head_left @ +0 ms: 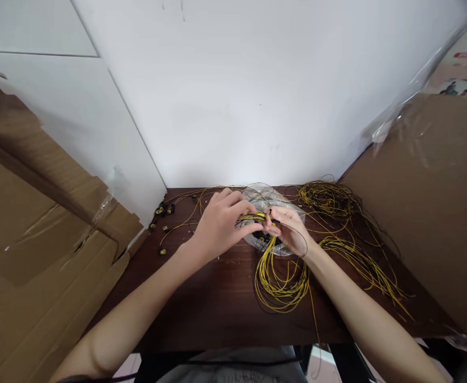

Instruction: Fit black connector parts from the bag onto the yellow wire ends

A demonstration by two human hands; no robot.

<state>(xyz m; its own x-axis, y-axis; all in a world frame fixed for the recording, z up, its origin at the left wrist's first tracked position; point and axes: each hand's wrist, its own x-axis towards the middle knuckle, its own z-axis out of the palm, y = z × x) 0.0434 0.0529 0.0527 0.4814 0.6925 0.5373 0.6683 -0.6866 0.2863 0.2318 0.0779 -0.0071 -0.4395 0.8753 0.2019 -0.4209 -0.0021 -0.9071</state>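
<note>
Gray clothing (225, 367) is showing at six o'clock, just below a dark brown table (201, 314); beyond it, just off center toward four o'clock, a person's two bare hands are framing a bundle of yellow and black wires (253, 215) above the tabletop; the left hand (221, 221) is spreading its thumb away from its fingers, the wires passing between them, though whether it is touching them is hard to tell; the right hand (291, 229) is pinching the bundle at a black part between thumb and fingers; from that grip a loose yellow coil (267, 298) is hanging toward five o'clock; behind the hands a clear plastic bag (263, 196) is lying on the table; at three o'clock a wire tangle (325, 198) is sitting near a cardboard box (425, 186), while a looser bunch of strands (361, 260) is fanning out at four; between eight and nine o'clock small black-and-yellow connectors (162, 251) are lying scattered, cardboard (46, 239) is standing farther out at nine, and a white wall (249, 106) is filling twelve.
</note>
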